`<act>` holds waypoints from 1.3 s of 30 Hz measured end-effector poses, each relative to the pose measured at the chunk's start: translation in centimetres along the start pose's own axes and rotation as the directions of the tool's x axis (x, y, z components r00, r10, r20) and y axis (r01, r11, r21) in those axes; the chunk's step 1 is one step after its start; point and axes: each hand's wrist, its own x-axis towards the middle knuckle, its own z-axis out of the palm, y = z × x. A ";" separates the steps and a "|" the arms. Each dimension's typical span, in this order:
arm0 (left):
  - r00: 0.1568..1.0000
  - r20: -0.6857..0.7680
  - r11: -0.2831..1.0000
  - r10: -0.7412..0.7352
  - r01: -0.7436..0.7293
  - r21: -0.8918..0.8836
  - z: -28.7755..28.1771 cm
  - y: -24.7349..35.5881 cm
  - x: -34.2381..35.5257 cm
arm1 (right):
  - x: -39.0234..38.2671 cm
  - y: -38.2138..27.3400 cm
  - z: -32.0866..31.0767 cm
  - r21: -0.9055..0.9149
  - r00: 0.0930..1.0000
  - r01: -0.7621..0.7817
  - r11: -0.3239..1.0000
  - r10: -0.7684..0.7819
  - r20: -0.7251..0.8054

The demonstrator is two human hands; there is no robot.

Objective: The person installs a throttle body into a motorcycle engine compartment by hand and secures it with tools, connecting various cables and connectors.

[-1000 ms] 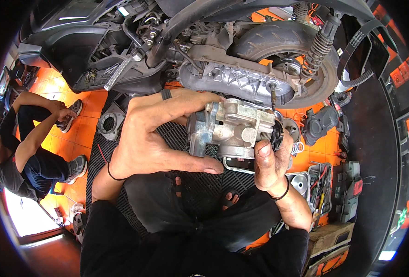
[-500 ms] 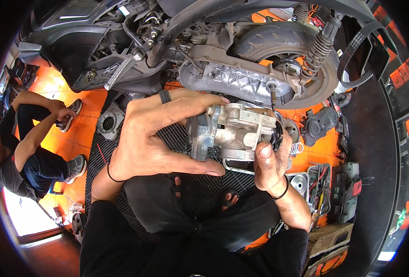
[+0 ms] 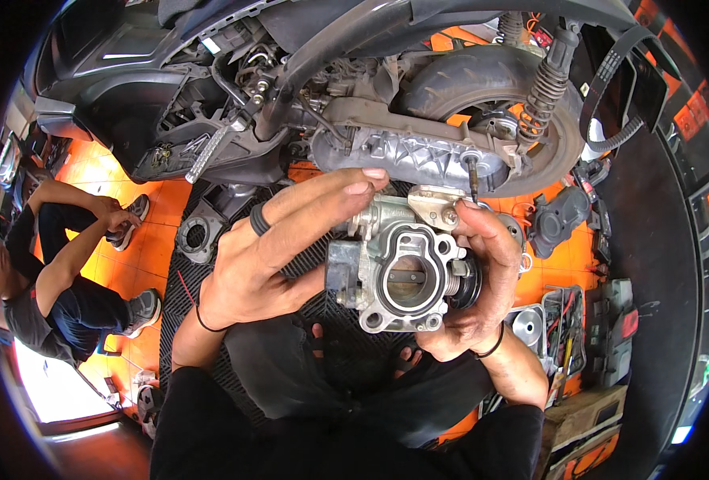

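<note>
Rotated since half a second ago, the metal throttle body (image 3: 406, 278) is now facing its round end toward the camera, sitting between both hands. The right hand (image 3: 489, 280) is clamping its right side; the left hand (image 3: 250, 260) is curving around its left, two fingers (image 3: 340, 198) reaching along the upper-left edge, though I cannot tell whether it is gripping. Open room is showing between the lower edge and the dark trousers (image 3: 278, 372); beyond the top edge, the silver engine case (image 3: 418, 154) is lying.
</note>
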 end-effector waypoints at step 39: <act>0.961 0.090 0.947 -0.263 0.274 -0.165 -0.3 -2.9 -3.0 | 2.4 2.2 1.3 -0.640 0.914 0.356 0.681 -0.112 0.389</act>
